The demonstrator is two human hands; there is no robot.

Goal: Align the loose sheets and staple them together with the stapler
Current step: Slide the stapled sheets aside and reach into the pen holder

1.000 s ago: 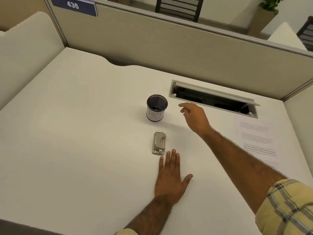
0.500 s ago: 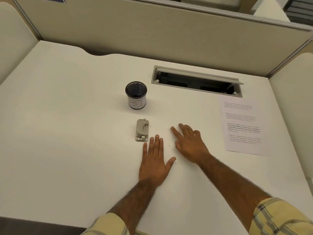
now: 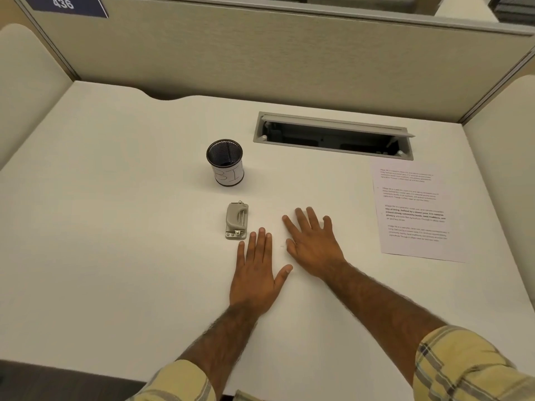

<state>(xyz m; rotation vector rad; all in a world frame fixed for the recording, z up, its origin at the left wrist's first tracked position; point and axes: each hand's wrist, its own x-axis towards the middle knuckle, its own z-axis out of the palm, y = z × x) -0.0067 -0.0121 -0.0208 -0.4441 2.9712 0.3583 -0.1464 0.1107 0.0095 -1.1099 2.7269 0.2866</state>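
— Near the middle of the worktop (image 3: 115,198) we are seeing both hands lying flat, palms down. What are the fingers doing?

— We are watching the left hand (image 3: 256,270) resting with its fingers straight and close together, thumb angled out to the right, gripping nothing. The right hand (image 3: 314,244) is lying just beside it with fingers fanned wide, also gripping nothing.

— And the stapler?

— We are spotting the stapler (image 3: 236,220), small and grey, sitting just beyond the left fingertips, close to them; we cannot tell whether they are touching it. Further toward the far edge, a black mesh cup (image 3: 225,162) with a white handwritten label is standing upright.

— Where are the sheets?

— We are finding the sheets (image 3: 414,209) lying flat over by the right edge of the worktop, well apart from both hands, printed text facing up. We cannot tell how many are stacked there.

— Anything else?

— We are noticing a cable hatch (image 3: 333,136) standing open near the far edge, just beyond the paper, and plaid sleeves (image 3: 463,369) showing at the near edge.
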